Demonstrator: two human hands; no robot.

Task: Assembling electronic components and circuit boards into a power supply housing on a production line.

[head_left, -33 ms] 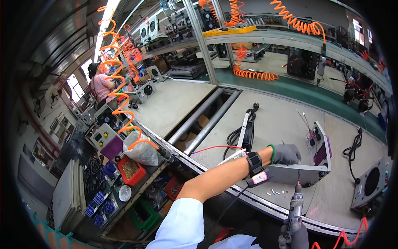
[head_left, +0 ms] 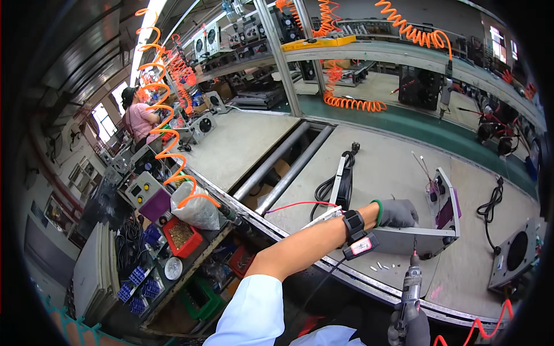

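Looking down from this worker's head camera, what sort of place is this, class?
Most likely a factory assembly line: a long bench with a roller track, orange coiled air hoses overhead, and a powered screwdriver in the gloved right hand.

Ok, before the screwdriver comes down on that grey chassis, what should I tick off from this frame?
1. Left hand in a grey glove rests on the grey sheet-metal chassis, steadying it: ok.
2. Right hand grips the grey powered screwdriver upright: ok.
3. Bit tip is over the chassis edge: ok.
4. Screw seated under the bit: cannot tell.
5. Loose small white screws lie on the beige bench top within reach: ok.
6. Black wrist strap with its cord is on the left forearm: ok.
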